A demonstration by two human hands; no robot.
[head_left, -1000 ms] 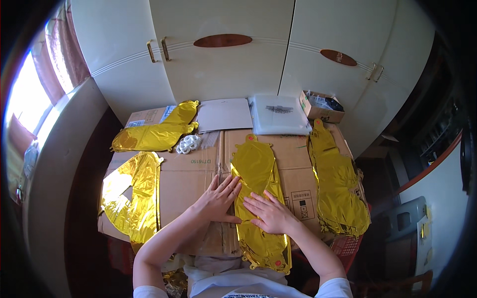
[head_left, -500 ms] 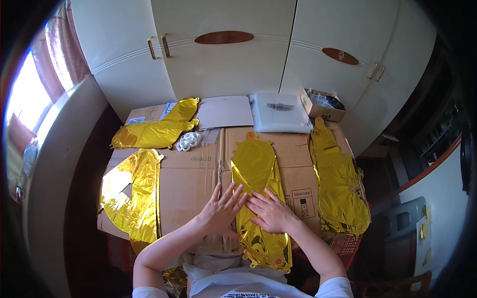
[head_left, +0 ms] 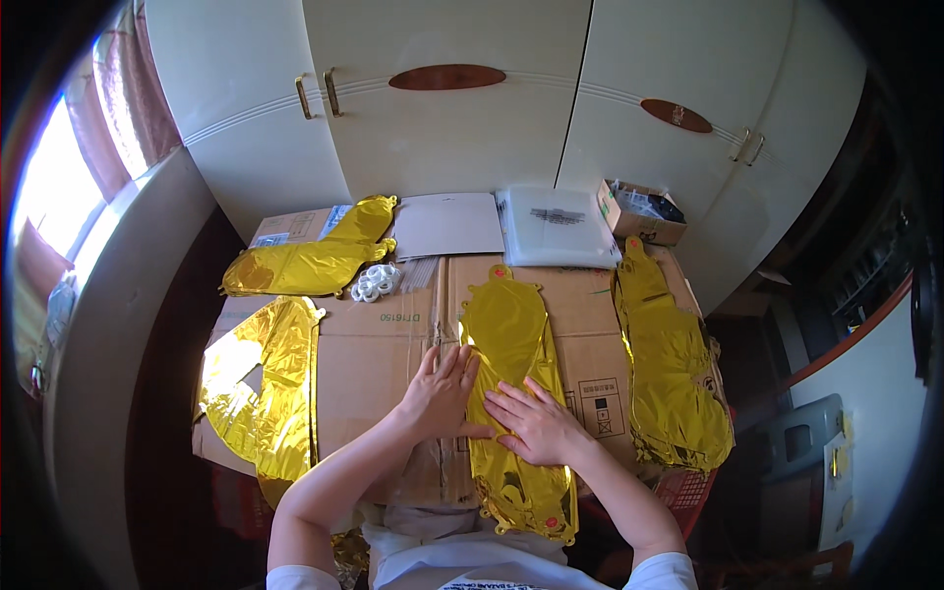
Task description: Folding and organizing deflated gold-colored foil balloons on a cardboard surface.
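Observation:
A long gold foil balloon (head_left: pixel 503 320), uninflated and flat, lies lengthwise in front of me on the cardboard surface (head_left: pixel 369 359). My right hand (head_left: pixel 534 423) rests palm down on its middle, fingers stretched out. At the balloon's left edge is my left hand (head_left: pixel 442 393), fingers extended and thumb pointing right onto the foil. Neither hand grips anything. The balloon's near end, with small tabs and a red mark, hangs toward my lap.
More flat gold foil balloons lie at the left (head_left: pixel 285 383), far left (head_left: pixel 305 265) and right (head_left: pixel 669 364). Behind are white rings (head_left: pixel 376 282), a pale card sheet (head_left: pixel 448 224), clear plastic bags (head_left: pixel 559 231) and a small open box (head_left: pixel 644 218). White cabinets (head_left: pixel 447 128) stand beyond.
My left hand has shifted slightly left and upward, off most of the foil, toward the balloon's left edge. My right hand stays nearly in place on the balloon.

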